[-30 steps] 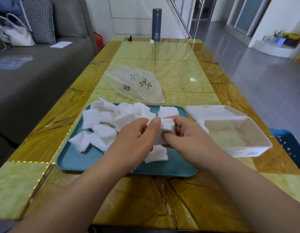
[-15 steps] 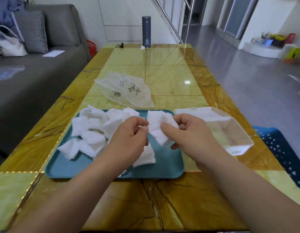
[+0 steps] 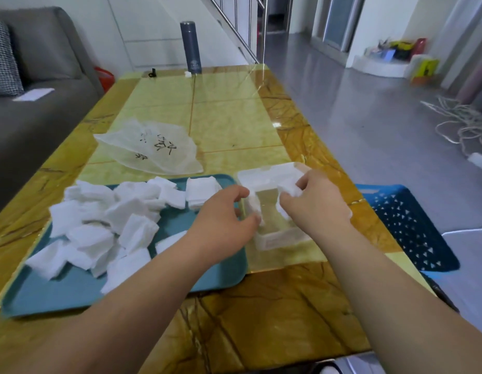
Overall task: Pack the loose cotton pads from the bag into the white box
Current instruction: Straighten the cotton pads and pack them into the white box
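Note:
Several loose white cotton pads (image 3: 105,225) lie heaped on a teal tray (image 3: 59,292). Just right of the tray stands the white box (image 3: 277,238), open, its lid (image 3: 266,174) hinged back. My left hand (image 3: 223,220) pinches a small stack of pads (image 3: 254,205) over the box's left side. My right hand (image 3: 315,203) grips another small stack of pads (image 3: 288,188) over its right side. The emptied translucent bag (image 3: 150,149) lies flat beyond the tray.
A dark grey flask (image 3: 191,47) stands at the table's far end. A grey sofa (image 3: 32,109) runs along the left. A blue perforated stool (image 3: 407,225) sits by the table's right edge, with coiled cord (image 3: 463,125) on the floor.
Both hands have moved right from above the tray to over the box, splitting the pads they held together into two stacks. The camera view has swung right.

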